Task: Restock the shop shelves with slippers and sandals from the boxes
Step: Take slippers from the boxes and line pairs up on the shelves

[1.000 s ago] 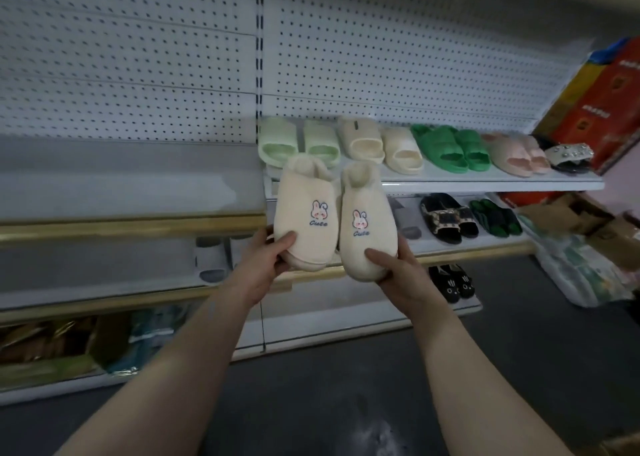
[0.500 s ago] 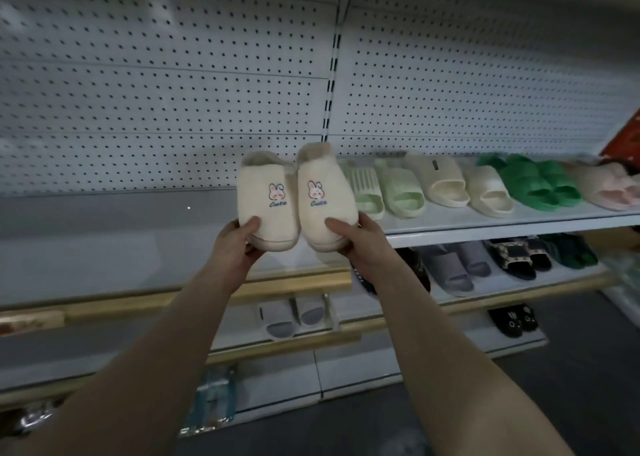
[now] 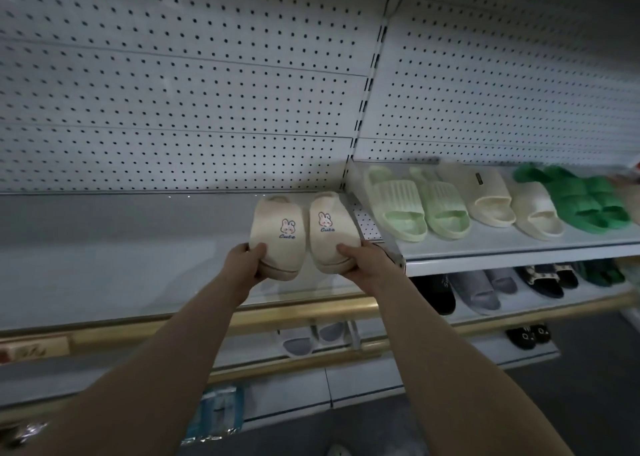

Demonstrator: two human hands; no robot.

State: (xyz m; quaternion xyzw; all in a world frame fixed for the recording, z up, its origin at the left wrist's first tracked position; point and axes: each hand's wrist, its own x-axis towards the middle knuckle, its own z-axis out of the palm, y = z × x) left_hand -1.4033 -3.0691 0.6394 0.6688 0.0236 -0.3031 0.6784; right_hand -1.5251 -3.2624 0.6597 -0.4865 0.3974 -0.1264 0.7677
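Plainly, "Cute" in blue on left slipper (image 3: 275, 244) and right slipper (image 3: 333, 242)

Item one: the near ends of the cream bunny slippers (image 3: 277, 237), covered by the left hand (image 3: 247, 260) and the right hand (image 3: 363, 260) that grip them; I cannot tell whether the soles touch the shelf (image 3: 138, 248). Item two: green sandals (image 3: 581, 199), smeared by blur, so I cannot count them. Item three: the tag on the cream slide (image 3: 479, 178), too small to read. Item four: blue packet (image 3: 218, 414), print illegible. Item five: pale object (image 3: 337, 450), cut off by the bottom edge. Item six: crinkled shiny thing (image 3: 24, 433), cut off by the left edge.
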